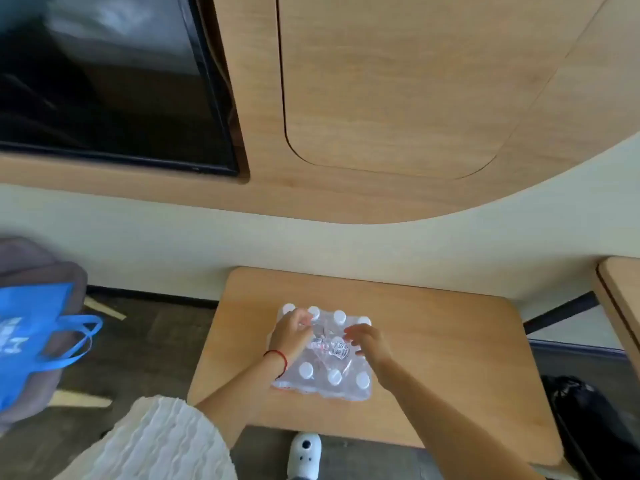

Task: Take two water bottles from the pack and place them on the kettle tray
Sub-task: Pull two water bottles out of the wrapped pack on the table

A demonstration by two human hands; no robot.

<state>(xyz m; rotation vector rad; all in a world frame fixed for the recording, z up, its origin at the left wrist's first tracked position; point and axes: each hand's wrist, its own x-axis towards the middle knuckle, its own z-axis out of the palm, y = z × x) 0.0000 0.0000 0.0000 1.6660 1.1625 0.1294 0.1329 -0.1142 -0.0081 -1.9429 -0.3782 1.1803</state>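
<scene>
A shrink-wrapped pack of water bottles [332, 379] with white caps stands on a low wooden table [450, 358]. My left hand [289, 336] rests on the pack's top left, fingers curled into the plastic wrap by the caps. My right hand [369, 341] hovers over the pack's right middle, fingers bent toward a torn, crumpled patch of wrap [329, 344]. Whether either hand grips the wrap is unclear. No kettle tray is in view.
A dark screen [104, 81] hangs in a wood-panelled wall. A blue tote bag [31, 341] lies on a grey seat at the left. Another wooden surface [623, 292] edges in at the right. A black bag [588, 420] sits on the floor; a white slipper [304, 455] shows below the table.
</scene>
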